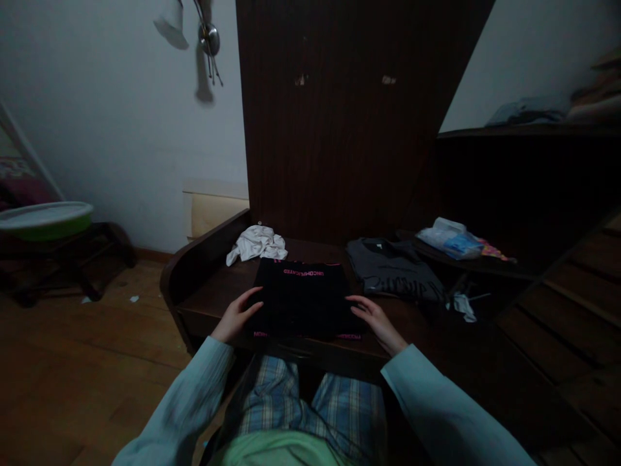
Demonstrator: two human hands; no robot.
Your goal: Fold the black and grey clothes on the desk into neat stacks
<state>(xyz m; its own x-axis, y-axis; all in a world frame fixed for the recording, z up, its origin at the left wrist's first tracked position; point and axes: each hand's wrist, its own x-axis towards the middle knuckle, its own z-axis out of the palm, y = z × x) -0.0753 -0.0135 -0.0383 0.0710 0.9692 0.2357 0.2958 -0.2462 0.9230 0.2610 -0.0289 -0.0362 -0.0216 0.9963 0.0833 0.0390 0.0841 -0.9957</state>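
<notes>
A black folded garment [305,301] with pink lettering lies flat on the dark wooden desktop [204,292]. At its left edge is my left hand [239,315], thumb and fingers apart, fingertips touching or just beside the cloth. My right hand [377,320] is at the opposite edge in much the same pose, fingers stretched toward the fabric. Neither hand visibly grips the garment. To the right lies a dark grey shirt [395,266] with black lettering, folded. A crumpled white cloth [259,244] rests behind and to the left of the black garment.
A low shelf at right carries a plastic packet [451,239], with a small white cloth [464,305] below it. A raised wooden side [194,255] bounds the desktop at left. A tall dark panel [339,142] stands behind. A green-sided basin [46,222] sits on a stool.
</notes>
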